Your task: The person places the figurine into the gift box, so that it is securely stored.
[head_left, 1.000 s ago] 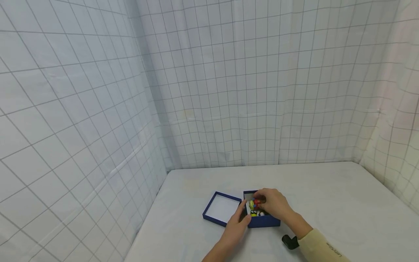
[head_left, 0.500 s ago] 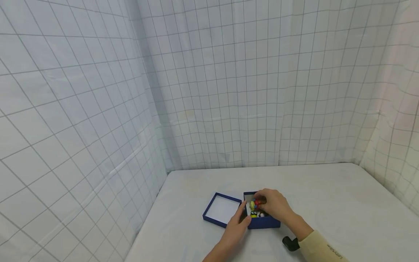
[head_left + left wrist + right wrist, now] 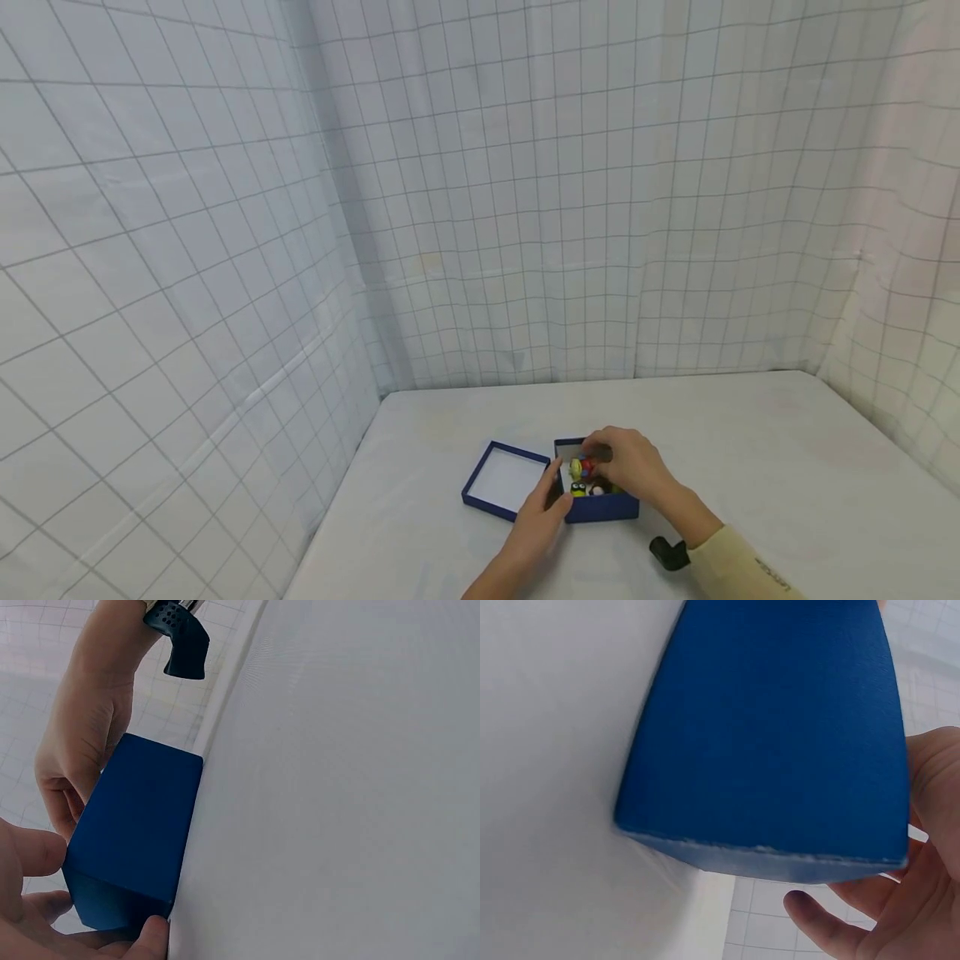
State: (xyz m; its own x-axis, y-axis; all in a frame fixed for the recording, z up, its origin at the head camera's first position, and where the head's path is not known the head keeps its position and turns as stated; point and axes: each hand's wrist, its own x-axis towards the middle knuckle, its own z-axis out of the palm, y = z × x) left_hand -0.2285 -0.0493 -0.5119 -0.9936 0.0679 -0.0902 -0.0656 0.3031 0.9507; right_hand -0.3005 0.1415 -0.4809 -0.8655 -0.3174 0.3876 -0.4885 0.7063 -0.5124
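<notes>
On the white table stands an open blue box (image 3: 602,508) with several small toy figures inside. My left hand (image 3: 537,521) holds the box's left end, its thumb at the near corner and fingers along the side; the left wrist view shows fingertips on the blue wall (image 3: 142,817). Reaching over the right rim, my right hand (image 3: 632,467) pinches a toy figure (image 3: 587,467) with a yellowish head and red and blue body, which lies inside the box. Nearer the front wall are a black-and-yellow figure (image 3: 577,490) with big eyes and a white-and-brown one (image 3: 597,489), partly hidden.
A blue-edged lid (image 3: 504,479), white inside, lies upturned on the table left of the box. A dark wrist device (image 3: 669,553) sits below my right sleeve (image 3: 738,567). White gridded cloth (image 3: 487,208) hangs behind the table and at its sides.
The toy figure and my right fingers shift only slightly inside the box. My left hand keeps its place on the box, and the lid has not moved on the table.
</notes>
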